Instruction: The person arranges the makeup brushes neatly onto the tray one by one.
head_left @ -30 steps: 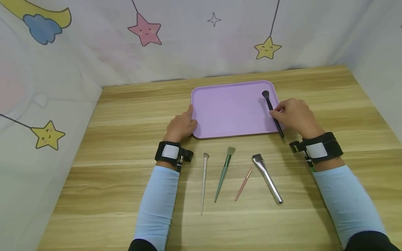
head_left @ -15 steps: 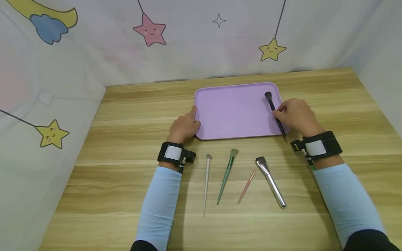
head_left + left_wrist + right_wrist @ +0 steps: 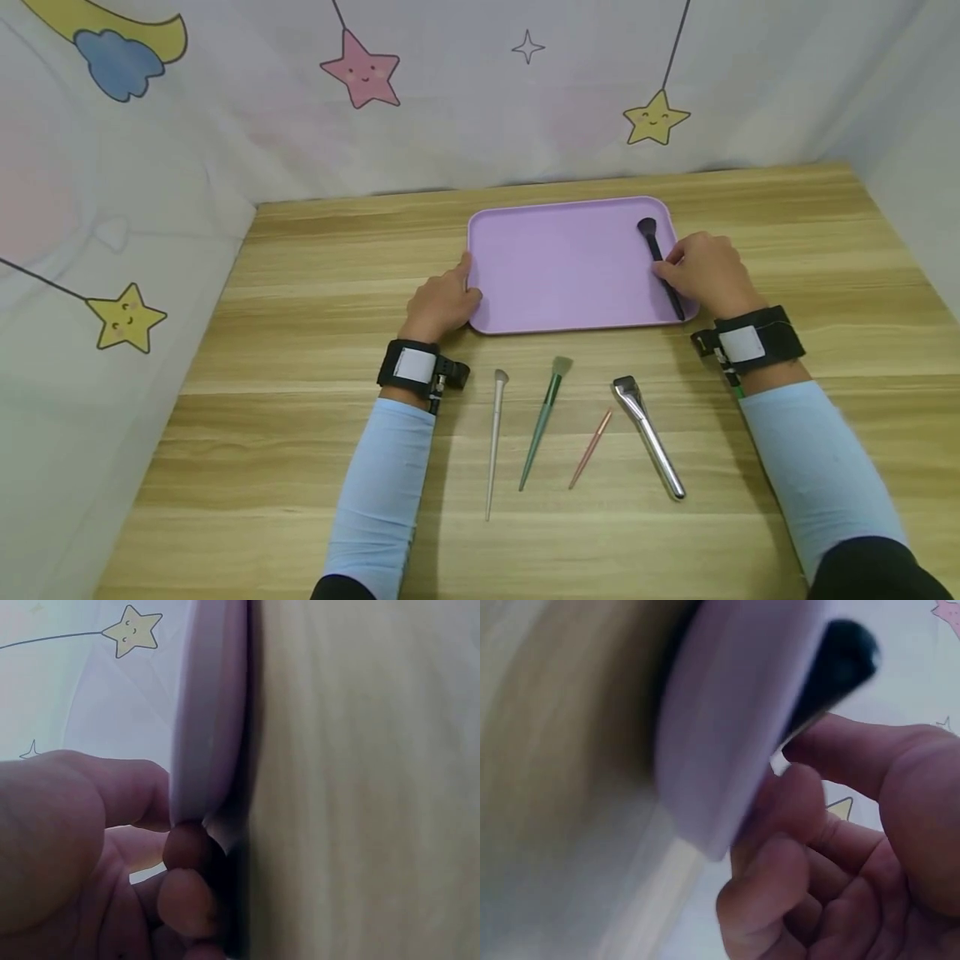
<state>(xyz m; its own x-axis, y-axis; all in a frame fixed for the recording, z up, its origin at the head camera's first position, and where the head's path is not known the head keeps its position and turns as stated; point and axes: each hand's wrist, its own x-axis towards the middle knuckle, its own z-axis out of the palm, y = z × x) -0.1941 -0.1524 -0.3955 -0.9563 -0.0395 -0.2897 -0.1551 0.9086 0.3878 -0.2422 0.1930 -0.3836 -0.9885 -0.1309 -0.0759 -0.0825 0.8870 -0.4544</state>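
Note:
A lilac tray (image 3: 562, 267) lies toward the back of the table. My left hand (image 3: 438, 304) holds its left edge near the front corner, thumb on the rim and fingertips low against the side in the left wrist view. Over the tray's right end, my right hand (image 3: 708, 271) pinches a black makeup brush (image 3: 654, 244) by its handle between thumb and forefinger. The bristles point to the back, and the handle end overlaps the front right corner. In the right wrist view the black handle end (image 3: 840, 664) sticks up past the tray rim, with other fingers curled beside the tray's side.
Several makeup brushes lie in a row on the wooden table (image 3: 300, 467) before the tray: a pale grey one (image 3: 496, 433), a green one (image 3: 542, 421), a short pink one (image 3: 590, 450) and a thick silver one (image 3: 651, 440). A patterned curtain (image 3: 465, 108) stands behind.
The black brush's handle end, which stuck out past the tray's front edge, is now drawn in at the corner. My right hand has shifted slightly with it; my left hand stays at the tray.

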